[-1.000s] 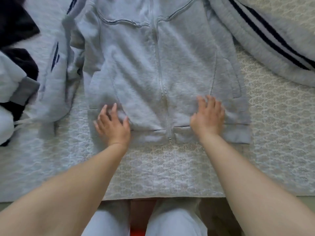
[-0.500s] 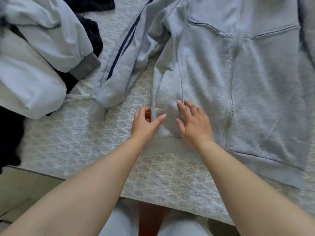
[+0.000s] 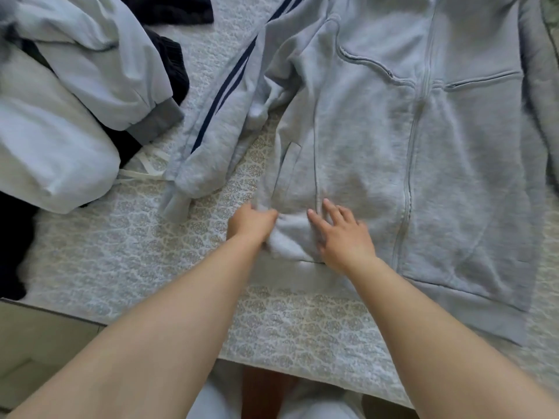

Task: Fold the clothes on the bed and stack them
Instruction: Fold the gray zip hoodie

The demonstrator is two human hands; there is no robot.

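Note:
A grey zip-up hoodie (image 3: pixel 447 152) lies front-up and spread out on the patterned bed cover (image 3: pixel 127 255). Its left sleeve (image 3: pixel 217 116), with two dark blue stripes, lies bent beside the body. My left hand (image 3: pixel 251 222) grips the hoodie's lower left corner, its fingers curled into bunched fabric near the hem. Just to the right, my right hand (image 3: pixel 341 234) presses flat on the hoodie with spread fingers, next to the side pocket.
A pile of unfolded clothes sits at the left: a light blue sweatshirt (image 3: pixel 60 116) over black garments (image 3: pixel 169 65), with a white drawstring (image 3: pixel 145 170) trailing out. The bed's near edge (image 3: pixel 302 370) runs across the bottom, with my legs beneath it.
Both hands moved from either side of the zip to the hoodie's lower left corner. The left hand went from flat to gripping the fabric, and my view swung left.

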